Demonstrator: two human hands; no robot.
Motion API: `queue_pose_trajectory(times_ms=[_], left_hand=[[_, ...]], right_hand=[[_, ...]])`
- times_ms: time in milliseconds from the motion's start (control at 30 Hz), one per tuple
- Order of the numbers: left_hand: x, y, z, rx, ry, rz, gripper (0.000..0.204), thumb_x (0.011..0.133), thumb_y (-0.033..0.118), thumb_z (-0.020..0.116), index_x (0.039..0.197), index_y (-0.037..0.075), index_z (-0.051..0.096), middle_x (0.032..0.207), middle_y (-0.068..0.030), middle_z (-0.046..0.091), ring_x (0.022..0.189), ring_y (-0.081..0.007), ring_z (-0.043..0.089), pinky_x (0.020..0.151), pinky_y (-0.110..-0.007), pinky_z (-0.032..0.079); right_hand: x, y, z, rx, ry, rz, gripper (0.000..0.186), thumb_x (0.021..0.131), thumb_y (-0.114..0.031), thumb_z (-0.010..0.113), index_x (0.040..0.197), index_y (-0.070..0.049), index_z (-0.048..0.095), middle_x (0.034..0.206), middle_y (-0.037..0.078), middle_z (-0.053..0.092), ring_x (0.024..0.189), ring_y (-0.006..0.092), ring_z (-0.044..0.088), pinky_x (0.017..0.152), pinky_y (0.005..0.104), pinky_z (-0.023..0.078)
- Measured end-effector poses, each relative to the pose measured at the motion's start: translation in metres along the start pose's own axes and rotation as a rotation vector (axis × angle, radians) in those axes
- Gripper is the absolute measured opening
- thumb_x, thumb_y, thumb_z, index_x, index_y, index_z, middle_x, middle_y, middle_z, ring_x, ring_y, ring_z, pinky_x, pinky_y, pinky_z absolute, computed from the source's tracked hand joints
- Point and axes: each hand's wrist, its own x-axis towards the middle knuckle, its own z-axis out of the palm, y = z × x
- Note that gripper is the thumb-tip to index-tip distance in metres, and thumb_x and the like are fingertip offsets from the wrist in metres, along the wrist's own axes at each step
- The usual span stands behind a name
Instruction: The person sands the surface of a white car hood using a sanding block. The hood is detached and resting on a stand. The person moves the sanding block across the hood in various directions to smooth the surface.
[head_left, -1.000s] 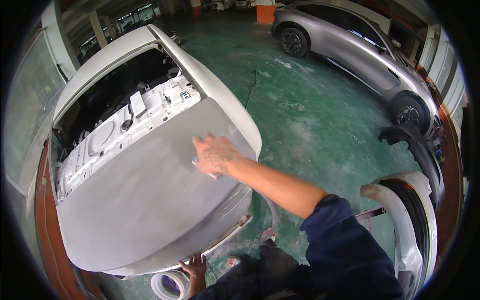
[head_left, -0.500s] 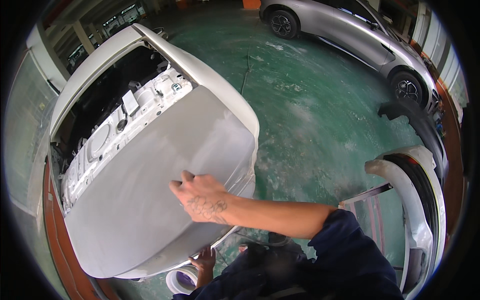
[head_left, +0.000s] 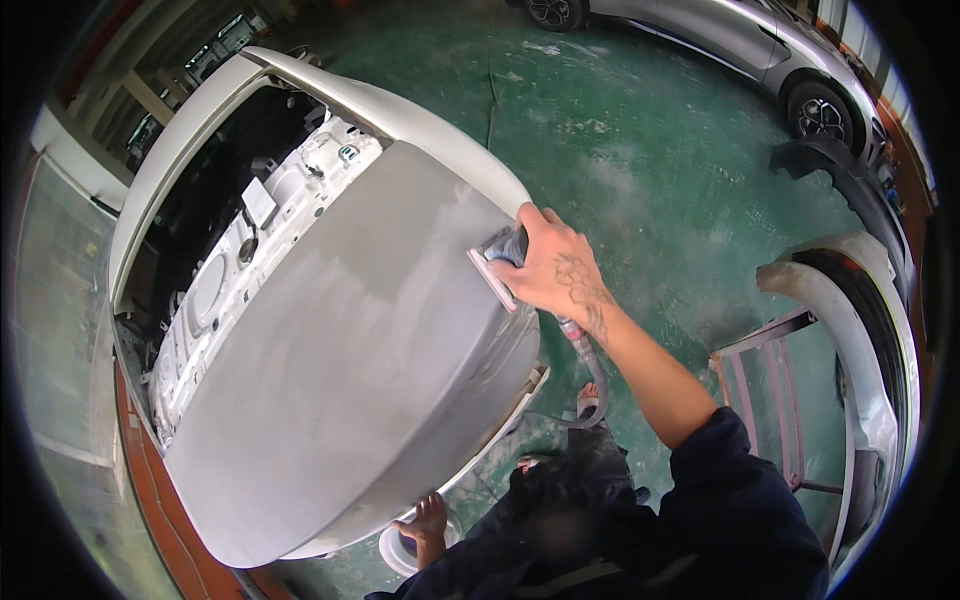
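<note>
My right hand (head_left: 560, 262) is closed round a sander (head_left: 497, 262) with a dark body and a flat, pale pad. The sander is tilted at the right edge of a large grey car body panel (head_left: 330, 370); whether its whole pad touches I cannot tell. A grey hose (head_left: 598, 385) runs from the sander down beside my right forearm. At the panel's near edge, my left hand (head_left: 428, 520) has its fingers stretched out and apart, with a white bucket (head_left: 398, 552) just below. Pale, cloudy patches mark the panel's surface.
Above the panel, a white inner frame (head_left: 205, 285) with exposed fittings borders a dark opening. A stand (head_left: 775, 345) and a loose white body part (head_left: 850, 330) are at the right. A black trim piece (head_left: 850, 195) and a silver car (head_left: 725, 45) lie beyond, on the green floor (head_left: 640, 170).
My right hand has moved right and away from me, from over the panel's middle to its right edge. The sander and hose now show. My left hand stays near the near edge.
</note>
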Motion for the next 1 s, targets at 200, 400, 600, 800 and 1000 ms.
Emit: queue_pose_trajectory(times_ms=[200,400,600,800,1000], left_hand=[[0.005,0.038,-0.011,0.147,0.148,-0.016,0.131,0.063,0.101,0.061,0.158,0.015,0.034,0.157,-0.0102,0.048,0.144,-0.0332,0.047,0.119,-0.057,0.037],[-0.002,0.054,-0.020,0.302,0.017,0.011,0.083,0.062,0.082,0.074,0.114,0.018,0.073,0.123,0.0014,0.074,0.119,-0.0202,0.066,0.114,-0.053,0.041],[-0.013,0.033,0.012,0.464,0.027,0.016,0.067,0.070,0.072,0.072,0.110,0.018,0.074,0.118,0.0009,0.074,0.114,-0.0196,0.066,0.111,-0.051,0.042],[-0.011,0.022,0.020,0.491,0.171,0.002,0.062,0.073,0.070,0.070,0.107,0.018,0.073,0.113,0.0012,0.073,0.109,-0.0195,0.065,0.107,-0.050,0.042],[-0.020,0.019,0.023,0.494,0.244,0.028,0.057,0.075,0.068,0.067,0.104,0.018,0.072,0.108,0.0014,0.072,0.104,-0.0195,0.064,0.103,-0.049,0.042]], right_hand=[[-0.165,-0.041,0.093,0.508,0.415,0.058,0.061,0.073,-0.016,0.094,0.117,-0.003,0.053,0.102,0.019,0.060,0.086,0.0356,0.068,0.076,0.0426,0.054],[-0.175,-0.043,0.109,0.759,0.415,0.330,0.059,0.078,-0.021,0.092,0.117,-0.002,0.053,0.098,0.018,0.061,0.084,0.0296,0.067,0.076,0.0404,0.054],[-0.082,0.025,0.068,0.782,0.440,0.459,0.051,0.085,-0.024,0.085,0.115,0.001,0.053,0.093,0.016,0.063,0.084,0.0267,0.063,0.080,0.0394,0.053],[-0.166,-0.042,0.087,0.844,0.288,0.445,0.058,0.080,-0.018,0.088,0.121,-0.001,0.050,0.106,0.016,0.061,0.097,0.0265,0.065,0.089,0.0409,0.052],[-0.114,-0.021,0.057,0.711,0.402,0.319,0.057,0.079,-0.018,0.089,0.119,-0.002,0.052,0.102,0.016,0.062,0.092,0.0280,0.065,0.085,0.0394,0.053]])
